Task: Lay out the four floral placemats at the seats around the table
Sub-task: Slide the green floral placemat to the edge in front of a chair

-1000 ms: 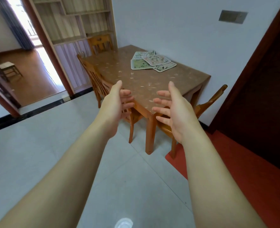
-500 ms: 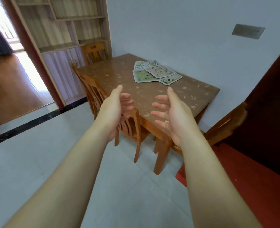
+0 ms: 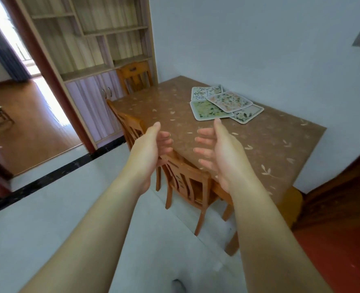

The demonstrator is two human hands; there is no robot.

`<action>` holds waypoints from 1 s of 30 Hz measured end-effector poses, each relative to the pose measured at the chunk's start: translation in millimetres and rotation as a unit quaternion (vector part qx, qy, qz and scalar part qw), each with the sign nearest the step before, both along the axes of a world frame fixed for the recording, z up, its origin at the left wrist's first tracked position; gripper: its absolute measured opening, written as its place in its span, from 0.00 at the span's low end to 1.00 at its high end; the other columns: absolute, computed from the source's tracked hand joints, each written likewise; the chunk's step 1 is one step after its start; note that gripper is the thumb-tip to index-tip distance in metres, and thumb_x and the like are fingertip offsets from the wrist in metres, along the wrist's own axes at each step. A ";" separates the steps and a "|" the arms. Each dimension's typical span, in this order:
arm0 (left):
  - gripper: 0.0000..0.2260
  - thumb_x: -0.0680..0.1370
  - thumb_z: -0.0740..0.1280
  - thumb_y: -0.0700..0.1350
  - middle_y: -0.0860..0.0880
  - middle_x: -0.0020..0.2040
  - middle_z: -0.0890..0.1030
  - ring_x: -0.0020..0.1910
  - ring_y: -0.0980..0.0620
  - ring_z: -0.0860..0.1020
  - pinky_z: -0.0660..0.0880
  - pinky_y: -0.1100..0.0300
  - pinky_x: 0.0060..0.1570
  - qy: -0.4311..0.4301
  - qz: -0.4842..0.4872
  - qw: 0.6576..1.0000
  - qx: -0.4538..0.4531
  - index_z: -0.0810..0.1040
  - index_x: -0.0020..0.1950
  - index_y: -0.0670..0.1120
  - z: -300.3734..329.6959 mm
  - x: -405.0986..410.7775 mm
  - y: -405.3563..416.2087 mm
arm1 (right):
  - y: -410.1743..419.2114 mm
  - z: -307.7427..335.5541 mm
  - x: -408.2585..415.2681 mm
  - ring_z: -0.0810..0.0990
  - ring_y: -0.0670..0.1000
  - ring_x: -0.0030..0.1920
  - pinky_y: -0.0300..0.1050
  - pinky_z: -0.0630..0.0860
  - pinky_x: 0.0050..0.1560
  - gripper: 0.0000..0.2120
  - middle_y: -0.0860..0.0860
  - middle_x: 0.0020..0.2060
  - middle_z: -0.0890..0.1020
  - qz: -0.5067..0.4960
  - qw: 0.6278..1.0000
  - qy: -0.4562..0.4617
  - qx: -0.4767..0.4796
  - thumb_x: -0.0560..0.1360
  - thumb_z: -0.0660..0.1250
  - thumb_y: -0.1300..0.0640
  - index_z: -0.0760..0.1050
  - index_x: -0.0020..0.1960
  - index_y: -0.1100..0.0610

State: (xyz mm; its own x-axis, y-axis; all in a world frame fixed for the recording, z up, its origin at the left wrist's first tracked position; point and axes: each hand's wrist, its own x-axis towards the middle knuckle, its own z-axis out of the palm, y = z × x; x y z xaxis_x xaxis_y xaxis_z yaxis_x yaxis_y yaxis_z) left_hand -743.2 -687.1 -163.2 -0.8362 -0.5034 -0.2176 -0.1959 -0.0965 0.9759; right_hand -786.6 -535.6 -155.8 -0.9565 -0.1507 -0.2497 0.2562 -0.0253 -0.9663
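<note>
Several floral placemats (image 3: 221, 104) lie in a loose overlapping pile on the brown table (image 3: 270, 140), near the wall side. A pink one (image 3: 229, 101) sits on top, a green one (image 3: 207, 112) under it at the front. My left hand (image 3: 151, 149) and my right hand (image 3: 219, 153) are held out in front of me, palms facing each other, fingers apart and empty. Both hover short of the pile, over the table's near edge and a chair.
Two wooden chairs (image 3: 185, 182) are tucked in along the table's left side, and another chair (image 3: 135, 76) stands at the far end. A shelf cabinet (image 3: 94, 60) fills the back wall. A dark doorway (image 3: 344, 197) and red floor lie to the right.
The table and placemats have come closer and larger in view as I approach. My hands stay raised and empty in the same pose.
</note>
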 end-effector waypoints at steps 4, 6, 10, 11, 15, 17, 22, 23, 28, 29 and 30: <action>0.21 0.83 0.58 0.61 0.51 0.51 0.87 0.52 0.50 0.84 0.79 0.52 0.54 -0.002 0.020 1.000 -0.006 0.84 0.54 0.49 10.1 -60.2 -49.0 | -45.2 0.8 -65.1 0.85 0.51 0.52 0.57 0.79 0.61 0.25 0.48 0.54 0.86 0.000 1.000 -0.008 -0.002 0.83 0.53 0.36 0.82 0.57 0.50; 0.20 0.83 0.58 0.61 0.51 0.52 0.87 0.52 0.51 0.83 0.79 0.54 0.50 -0.002 0.027 1.000 -0.009 0.84 0.55 0.49 12.0 -84.7 -72.6 | -67.6 -2.3 -92.4 0.85 0.52 0.52 0.57 0.78 0.61 0.25 0.49 0.54 0.86 0.006 1.000 -0.013 -0.005 0.83 0.54 0.36 0.83 0.57 0.51; 0.20 0.82 0.59 0.61 0.51 0.52 0.87 0.52 0.51 0.83 0.78 0.54 0.50 -0.016 0.045 0.999 0.003 0.84 0.55 0.48 10.1 -125.3 -115.4 | -114.3 -7.1 -137.3 0.85 0.52 0.53 0.56 0.79 0.61 0.25 0.50 0.55 0.86 0.023 0.999 -0.032 0.007 0.84 0.53 0.38 0.82 0.59 0.52; 0.20 0.82 0.59 0.60 0.51 0.52 0.87 0.52 0.51 0.83 0.78 0.54 0.49 -0.023 0.044 0.999 0.006 0.84 0.55 0.48 8.7 -133.2 -124.6 | -124.8 -8.0 -146.6 0.85 0.53 0.53 0.57 0.78 0.61 0.25 0.50 0.56 0.85 0.029 0.999 -0.037 0.007 0.84 0.53 0.38 0.82 0.60 0.53; 0.20 0.83 0.59 0.60 0.50 0.52 0.87 0.53 0.50 0.83 0.77 0.52 0.51 -0.033 0.037 0.999 0.012 0.83 0.55 0.47 0.3 -166.3 -164.4 | -165.0 -15.3 -180.0 0.85 0.53 0.54 0.57 0.78 0.63 0.25 0.50 0.56 0.85 0.024 0.999 -0.042 0.017 0.84 0.53 0.38 0.82 0.58 0.53; 0.20 0.83 0.58 0.60 0.51 0.53 0.86 0.53 0.51 0.83 0.77 0.52 0.53 -0.036 0.024 0.999 0.013 0.83 0.55 0.48 -2.8 -182.9 -186.8 | -187.2 -18.6 -196.0 0.85 0.52 0.53 0.57 0.78 0.63 0.24 0.49 0.54 0.86 0.012 0.999 -0.036 0.028 0.84 0.53 0.38 0.83 0.57 0.51; 0.19 0.84 0.58 0.58 0.51 0.54 0.86 0.54 0.51 0.83 0.76 0.50 0.57 -0.028 -0.013 0.999 0.021 0.83 0.55 0.48 -5.5 -226.1 -256.9 | -256.9 -24.9 -232.8 0.85 0.53 0.51 0.54 0.79 0.57 0.24 0.49 0.51 0.87 -0.018 0.999 -0.028 0.030 0.83 0.54 0.38 0.83 0.52 0.51; 0.19 0.84 0.58 0.58 0.50 0.54 0.86 0.54 0.51 0.83 0.76 0.49 0.58 -0.031 -0.020 0.999 0.027 0.83 0.55 0.48 -3.3 -235.7 -273.0 | -272.6 -25.2 -239.9 0.86 0.53 0.50 0.53 0.79 0.55 0.24 0.48 0.50 0.87 -0.029 0.999 -0.023 0.031 0.83 0.55 0.37 0.84 0.51 0.51; 0.18 0.84 0.60 0.54 0.46 0.56 0.85 0.56 0.47 0.83 0.75 0.46 0.64 -0.042 -0.037 0.997 0.045 0.83 0.56 0.44 15.2 -283.1 -352.2 | -348.0 -21.2 -276.2 0.83 0.49 0.41 0.50 0.77 0.45 0.24 0.46 0.42 0.87 -0.068 0.997 -0.006 0.025 0.80 0.56 0.35 0.84 0.47 0.50; 0.18 0.84 0.60 0.54 0.46 0.57 0.85 0.57 0.46 0.82 0.75 0.47 0.63 -0.042 -0.043 0.997 0.047 0.83 0.57 0.43 18.4 -292.2 -364.8 | -360.1 -21.5 -283.1 0.83 0.48 0.40 0.50 0.77 0.45 0.25 0.46 0.41 0.87 -0.076 0.997 -0.002 0.025 0.77 0.57 0.33 0.84 0.47 0.49; 0.18 0.85 0.59 0.53 0.44 0.58 0.85 0.58 0.46 0.82 0.76 0.47 0.63 -0.042 -0.051 0.996 0.051 0.82 0.59 0.41 20.9 -301.4 -375.1 | -370.9 -22.2 -289.8 0.84 0.48 0.40 0.51 0.78 0.46 0.25 0.45 0.41 0.87 -0.084 0.996 0.000 0.027 0.75 0.57 0.32 0.84 0.47 0.49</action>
State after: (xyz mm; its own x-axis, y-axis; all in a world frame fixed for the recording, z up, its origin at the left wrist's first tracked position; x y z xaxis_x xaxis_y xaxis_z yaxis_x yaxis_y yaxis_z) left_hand -1044.6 -1062.2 -142.2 -0.8582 -0.3885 -0.3356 -0.2912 -0.1701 0.9414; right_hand -1076.4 -906.5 -178.1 -0.9672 0.0250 -0.2527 0.2524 -0.0162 -0.9675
